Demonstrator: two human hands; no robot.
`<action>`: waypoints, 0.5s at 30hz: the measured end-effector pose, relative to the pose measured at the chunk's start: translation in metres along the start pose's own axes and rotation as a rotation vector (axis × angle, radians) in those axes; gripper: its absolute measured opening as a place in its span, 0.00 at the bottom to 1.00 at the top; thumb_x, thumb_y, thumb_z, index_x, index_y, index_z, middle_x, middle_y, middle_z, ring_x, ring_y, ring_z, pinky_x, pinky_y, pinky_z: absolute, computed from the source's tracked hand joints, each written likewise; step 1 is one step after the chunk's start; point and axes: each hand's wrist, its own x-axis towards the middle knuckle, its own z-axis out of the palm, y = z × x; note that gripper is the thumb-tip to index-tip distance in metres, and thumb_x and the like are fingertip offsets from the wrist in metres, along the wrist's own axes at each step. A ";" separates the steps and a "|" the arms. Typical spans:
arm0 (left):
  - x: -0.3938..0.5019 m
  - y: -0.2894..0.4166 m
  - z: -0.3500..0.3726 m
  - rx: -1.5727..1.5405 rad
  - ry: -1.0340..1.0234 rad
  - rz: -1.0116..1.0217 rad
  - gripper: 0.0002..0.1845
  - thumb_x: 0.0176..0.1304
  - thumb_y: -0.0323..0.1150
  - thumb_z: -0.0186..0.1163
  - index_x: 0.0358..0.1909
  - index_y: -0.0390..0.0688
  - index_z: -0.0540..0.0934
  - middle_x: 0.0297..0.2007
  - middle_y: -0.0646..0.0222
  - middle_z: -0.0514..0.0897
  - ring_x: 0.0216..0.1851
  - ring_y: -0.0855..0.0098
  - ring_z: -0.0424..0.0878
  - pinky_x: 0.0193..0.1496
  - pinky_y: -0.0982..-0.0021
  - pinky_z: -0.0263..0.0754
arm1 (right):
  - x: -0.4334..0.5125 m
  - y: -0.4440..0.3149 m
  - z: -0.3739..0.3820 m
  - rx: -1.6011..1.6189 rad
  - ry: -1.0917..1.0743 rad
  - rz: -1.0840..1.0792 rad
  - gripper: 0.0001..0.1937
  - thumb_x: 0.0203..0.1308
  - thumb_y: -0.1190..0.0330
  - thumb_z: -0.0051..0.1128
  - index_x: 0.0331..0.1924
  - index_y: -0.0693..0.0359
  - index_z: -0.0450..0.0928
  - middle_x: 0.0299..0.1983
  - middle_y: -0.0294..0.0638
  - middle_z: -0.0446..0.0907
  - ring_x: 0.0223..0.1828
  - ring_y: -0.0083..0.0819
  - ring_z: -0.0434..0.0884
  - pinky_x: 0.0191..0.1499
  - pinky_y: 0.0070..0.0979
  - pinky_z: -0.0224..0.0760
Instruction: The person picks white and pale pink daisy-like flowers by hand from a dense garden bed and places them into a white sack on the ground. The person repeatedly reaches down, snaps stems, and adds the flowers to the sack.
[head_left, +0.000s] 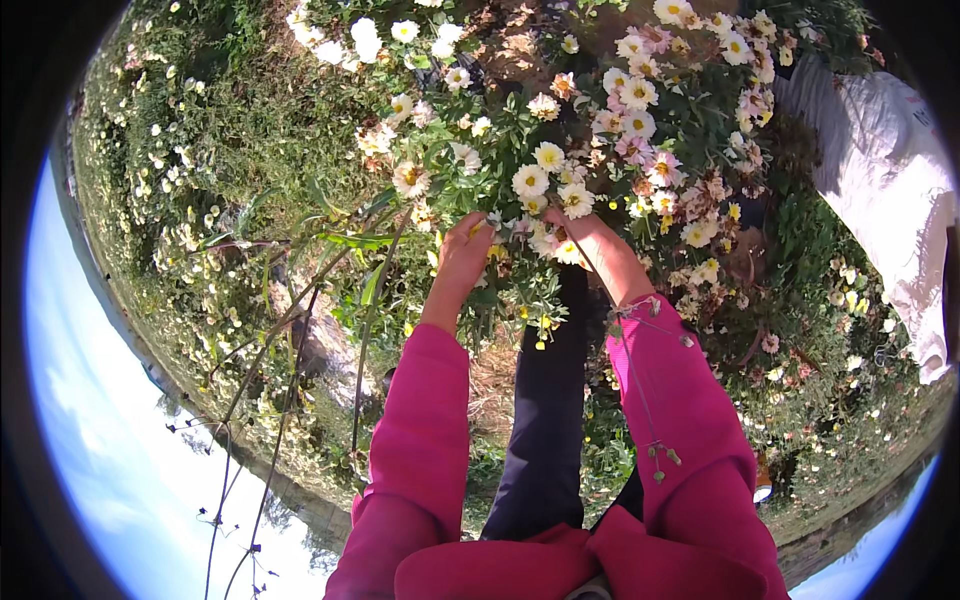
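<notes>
In front of me stands a leafy chrysanthemum bush (484, 180) with white, yellow-centred blooms. My left hand (461, 256) reaches into its near side with curled fingers, and a bit of yellow flower (474, 229) shows between thumb and forefinger. Just to the right, my right hand (600, 251) is in among the white blooms (576, 201). Flowers and leaves hide its fingertips, so its grip is unclear. A thin dry stem (637, 375) crosses in front of the right wrist and sleeve. Several pinkish, browning blooms (664, 169) grow beyond the right hand.
A large white woven sack (885, 172) lies on the plants at the right. Tall weed stalks (289, 322) rise at the left, close to my left sleeve. My dark trouser leg (547, 420) stands between the arms. More flowering plants (165, 187) spread leftward.
</notes>
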 end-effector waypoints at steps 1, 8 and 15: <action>0.000 0.000 0.001 -0.022 -0.017 -0.019 0.20 0.54 0.40 0.54 0.48 0.43 0.75 0.25 0.67 0.78 0.24 0.76 0.71 0.30 0.73 0.66 | 0.000 0.006 -0.003 0.188 -0.043 -0.044 0.10 0.50 0.63 0.56 0.27 0.62 0.76 0.20 0.37 0.74 0.17 0.26 0.71 0.19 0.25 0.62; -0.006 0.018 0.012 -0.039 -0.111 -0.013 0.17 0.56 0.38 0.54 0.46 0.41 0.73 0.17 0.79 0.68 0.17 0.84 0.59 0.20 0.79 0.55 | 0.037 0.033 -0.010 0.259 -0.097 -0.147 0.30 0.40 0.52 0.67 0.46 0.61 0.73 0.39 0.37 0.77 0.36 0.29 0.74 0.37 0.29 0.68; -0.002 0.002 0.014 0.146 -0.105 0.102 0.16 0.57 0.37 0.55 0.45 0.41 0.74 0.24 0.75 0.74 0.25 0.83 0.66 0.29 0.79 0.63 | 0.035 0.035 -0.010 0.252 0.039 -0.152 0.21 0.43 0.55 0.64 0.38 0.60 0.77 0.28 0.36 0.77 0.26 0.26 0.74 0.27 0.27 0.68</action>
